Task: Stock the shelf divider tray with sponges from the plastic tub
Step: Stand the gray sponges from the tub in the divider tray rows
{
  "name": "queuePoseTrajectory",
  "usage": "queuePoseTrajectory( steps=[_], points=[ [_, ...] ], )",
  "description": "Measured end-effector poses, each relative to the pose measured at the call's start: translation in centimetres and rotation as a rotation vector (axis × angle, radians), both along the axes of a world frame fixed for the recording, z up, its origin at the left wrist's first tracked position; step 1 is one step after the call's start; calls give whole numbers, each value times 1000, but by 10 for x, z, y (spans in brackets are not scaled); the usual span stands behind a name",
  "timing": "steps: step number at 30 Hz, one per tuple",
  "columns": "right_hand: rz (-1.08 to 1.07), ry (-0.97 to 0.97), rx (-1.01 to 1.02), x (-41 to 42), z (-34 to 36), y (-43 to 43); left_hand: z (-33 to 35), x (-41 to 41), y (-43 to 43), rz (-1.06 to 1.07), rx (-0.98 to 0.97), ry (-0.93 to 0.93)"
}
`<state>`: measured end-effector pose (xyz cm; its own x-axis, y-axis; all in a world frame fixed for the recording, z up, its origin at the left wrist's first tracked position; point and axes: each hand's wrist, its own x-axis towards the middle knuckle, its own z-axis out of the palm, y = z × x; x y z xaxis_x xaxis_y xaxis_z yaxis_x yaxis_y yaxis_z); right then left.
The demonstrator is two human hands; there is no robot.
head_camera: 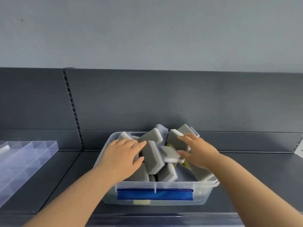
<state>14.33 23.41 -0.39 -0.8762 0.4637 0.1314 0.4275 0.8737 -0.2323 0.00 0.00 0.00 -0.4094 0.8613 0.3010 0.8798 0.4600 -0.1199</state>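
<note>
- I am looking down on a dark grey shelf [246,177] with a matching back panel [180,99]. I can read no writing on either.
- The plastic tub [205,194] sits mid-shelf, in front of me and close to the back panel. Its end wall faces me. From this angle I cannot tell which way its long axis runs.
- The divider tray [32,154] lies flat on the shelf, well left of the tub. It is clear, and its long axis runs from near-left to far-right. The frame edge cuts off its left part.
- The sponges [153,157] are heaped above the tub rim, each grey on one face and white on the other. They tilt in all directions with no common axis.
- My left hand [122,155] lies spread on the left of the heap with its fingers nearly straight, gripping nothing.
- My right hand [199,150] reaches in from the right, fingers stretched over a tilted sponge and thumb on a flatter one. I see no closed grip.
- A blue clip [154,194] spans the tub's near wall. A small mark near its right end is too blurred to read.
- A yellow sponge [141,202] shows dimly through the wall below the clip.
- A white piece [4,149] lies in the tray at the frame edge. I cannot make out what it is.
</note>
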Motion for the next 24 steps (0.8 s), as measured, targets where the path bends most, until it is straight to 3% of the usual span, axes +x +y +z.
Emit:
queuePoseTrajectory(
  steps=[6, 13, 17, 21, 24],
  points=[
    [-229, -144, 23, -18, 8, 25, -6, -11, -7, -74, 38, -18],
    [-319, -117, -85, -56, -9, 26, -3, -16, -18, -135, 11, -11],
    [-303, 254, -194, -52, 3, 26, 2, -23, -19, -170, -25, 1],
    [-231, 722, -642, -22, 37, 19, -1, -28, 7, -280, -178, -19],
    [-159, 835, -917, 5, 50, 11, -4, -25, 42, -407, -287, 78]
  ],
)
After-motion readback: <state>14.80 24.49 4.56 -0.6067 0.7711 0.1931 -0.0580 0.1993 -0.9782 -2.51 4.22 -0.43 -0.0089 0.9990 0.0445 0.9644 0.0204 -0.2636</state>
